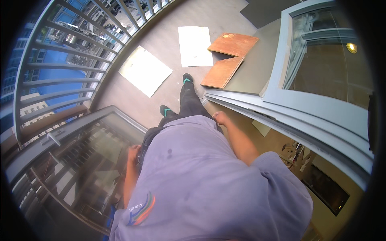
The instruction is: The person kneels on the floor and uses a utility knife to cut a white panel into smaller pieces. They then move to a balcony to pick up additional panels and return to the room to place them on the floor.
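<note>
Trousers [192, 105]: dark matt cloth. Shirt [193, 168]: soft matt cloth, lightly creased. Orange-brown boards [233, 43]: wood, faintly scuffed. White panels [196, 47]: smooth; material uncertain under glare. Railing [64, 69]: smooth, apparently painted metal. Left door pane [94, 150]: glossy, reflective glass. Floor [161, 38]: matt.

Head cam was a wide fisheye, the left one of a side-by-side pair, looking steeply down the wearer's own front. The shirt [197, 164] was right up close and hogged the lower middle, left hand [134, 153] and right hand [220, 118] were a bit farther off, and the right foot [187, 79] was farther still, toward the top. Upright, not mirrored. Near the dark round rim it bent the railing [60, 82] at left and the window frame [315, 104] at right.
</note>
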A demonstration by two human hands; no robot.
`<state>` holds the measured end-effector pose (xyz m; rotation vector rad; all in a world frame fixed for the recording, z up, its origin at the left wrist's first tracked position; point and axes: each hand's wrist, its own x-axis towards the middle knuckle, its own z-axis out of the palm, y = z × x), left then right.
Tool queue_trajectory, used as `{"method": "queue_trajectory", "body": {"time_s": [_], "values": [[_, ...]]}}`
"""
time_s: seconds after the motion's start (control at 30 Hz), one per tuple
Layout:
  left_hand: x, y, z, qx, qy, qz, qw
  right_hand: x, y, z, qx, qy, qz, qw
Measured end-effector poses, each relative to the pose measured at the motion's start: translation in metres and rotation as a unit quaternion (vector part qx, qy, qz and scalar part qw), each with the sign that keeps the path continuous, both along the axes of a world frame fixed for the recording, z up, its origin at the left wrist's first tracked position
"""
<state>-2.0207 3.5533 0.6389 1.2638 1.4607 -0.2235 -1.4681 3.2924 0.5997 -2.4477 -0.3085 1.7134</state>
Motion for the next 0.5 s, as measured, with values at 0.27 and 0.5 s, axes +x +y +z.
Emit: {"method": "queue_trajectory", "body": {"time_s": [0.27,0.5], "values": [[0.075,-0.023,0.085,-0.033,0.125,0.115,0.985,0.125,0.124,-0.059,0.125,-0.043,0.084,0.988],[0.206,0.031,0.118,-0.100,0.079,0.148,0.981,0.250,0.188,-0.091,0.096,0.029,-0.166,0.981]]}}
